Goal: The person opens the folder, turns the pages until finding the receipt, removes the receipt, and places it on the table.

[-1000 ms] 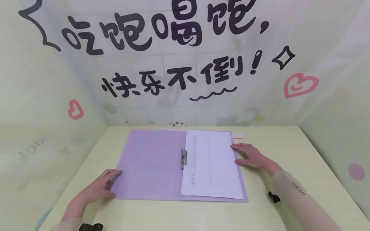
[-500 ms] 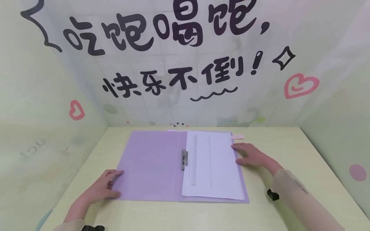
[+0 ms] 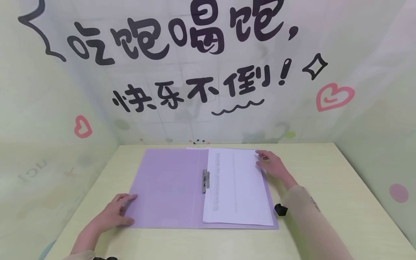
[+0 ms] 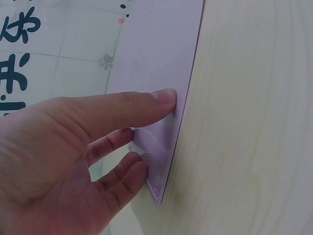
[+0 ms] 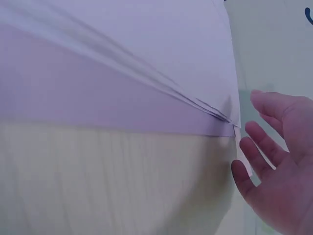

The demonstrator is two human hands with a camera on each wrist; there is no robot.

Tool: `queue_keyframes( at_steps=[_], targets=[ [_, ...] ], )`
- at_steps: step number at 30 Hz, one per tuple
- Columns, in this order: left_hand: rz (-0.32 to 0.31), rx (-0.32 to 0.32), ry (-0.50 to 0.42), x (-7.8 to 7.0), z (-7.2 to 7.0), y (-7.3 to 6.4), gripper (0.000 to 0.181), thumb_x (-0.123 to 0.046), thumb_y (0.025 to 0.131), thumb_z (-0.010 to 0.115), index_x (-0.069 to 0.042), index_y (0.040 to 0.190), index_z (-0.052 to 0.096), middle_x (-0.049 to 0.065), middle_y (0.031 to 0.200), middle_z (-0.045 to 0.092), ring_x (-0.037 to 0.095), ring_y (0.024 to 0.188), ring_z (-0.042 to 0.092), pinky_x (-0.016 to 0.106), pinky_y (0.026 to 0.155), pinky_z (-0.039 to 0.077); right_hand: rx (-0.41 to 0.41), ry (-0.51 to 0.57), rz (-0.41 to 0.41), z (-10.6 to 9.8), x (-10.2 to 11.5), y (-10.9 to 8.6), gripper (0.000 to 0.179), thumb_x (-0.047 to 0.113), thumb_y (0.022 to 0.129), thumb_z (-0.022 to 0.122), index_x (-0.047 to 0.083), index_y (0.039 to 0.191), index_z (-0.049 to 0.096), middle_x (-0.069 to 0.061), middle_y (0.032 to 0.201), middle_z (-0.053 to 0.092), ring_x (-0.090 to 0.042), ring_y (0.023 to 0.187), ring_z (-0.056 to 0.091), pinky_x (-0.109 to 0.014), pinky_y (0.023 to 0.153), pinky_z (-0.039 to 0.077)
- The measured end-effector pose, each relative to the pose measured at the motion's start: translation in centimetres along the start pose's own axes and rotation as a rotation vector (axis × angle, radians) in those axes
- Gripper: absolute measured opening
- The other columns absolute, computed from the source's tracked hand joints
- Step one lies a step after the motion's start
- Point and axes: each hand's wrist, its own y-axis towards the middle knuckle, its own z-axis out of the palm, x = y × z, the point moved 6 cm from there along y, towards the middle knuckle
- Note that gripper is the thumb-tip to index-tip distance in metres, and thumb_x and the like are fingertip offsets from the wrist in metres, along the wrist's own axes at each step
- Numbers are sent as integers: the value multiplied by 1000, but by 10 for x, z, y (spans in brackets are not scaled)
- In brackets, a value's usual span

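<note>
A purple folder [image 3: 169, 187] lies spread flat on the table. A stack of white printed sheets [image 3: 238, 187] covers most of its right half, beside a metal clip [image 3: 206, 181] near the spine. My left hand [image 3: 115, 211] rests at the near left corner, thumb and fingers touching the cover [image 4: 159, 44]. At the far right corner is my right hand [image 3: 271, 164], its fingers loosely bent and spread near the sheets' corner. The right wrist view shows this hand [image 5: 279, 152] holding nothing, beside the fanned edges of the sheets [image 5: 161, 58]. A narrow pale strip [image 5: 238, 139] sticks out there, partly hidden by fingers.
The light wooden table [image 3: 195, 245] is enclosed by a printed curtain [image 3: 182, 122] at the back and both sides. Dark wrist-worn devices show under the sleeves, one at the right wrist [image 3: 281, 209].
My right hand has moved away along the folder's right edge to its far corner, now covering the pink strip in the head view. My left hand stays at the left edge.
</note>
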Motion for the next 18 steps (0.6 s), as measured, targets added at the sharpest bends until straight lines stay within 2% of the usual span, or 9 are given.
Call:
queue_keyframes(
  at_steps=[3,6,13,16,18],
  targets=[
    [4,0,2,0,0,1,82,-18,69,87,3,138,49,27,133,42,29,98,60,27,76,48,-54,17,42,5,-4,4,49,15,96,61,1,142,49,-26,128,56,-42,120,52,-56,105,42],
    [2,-1,-4,2,-1,2,82,-18,69,86,2,139,48,27,134,41,27,97,58,26,75,48,-67,18,63,10,-8,7,52,17,95,62,2,143,48,-26,126,56,-39,114,51,-53,101,44],
    [8,14,-22,4,-3,2,82,-18,71,86,2,140,47,26,135,40,28,99,58,23,75,48,-8,1,85,12,-21,12,57,20,95,63,2,146,44,-24,130,55,-32,106,47,-40,92,40],
    [5,18,-28,4,-3,3,82,-17,71,86,2,140,47,27,135,40,30,100,59,23,76,49,33,-1,53,8,-22,13,56,17,96,62,-1,145,44,-24,130,55,-29,102,46,-36,88,38],
    [-3,23,-27,4,-3,3,82,-18,71,86,2,141,47,27,135,40,30,101,59,23,76,49,56,0,26,5,-20,13,55,14,95,63,-4,144,44,-25,124,55,-28,98,45,-34,85,37]
  ],
)
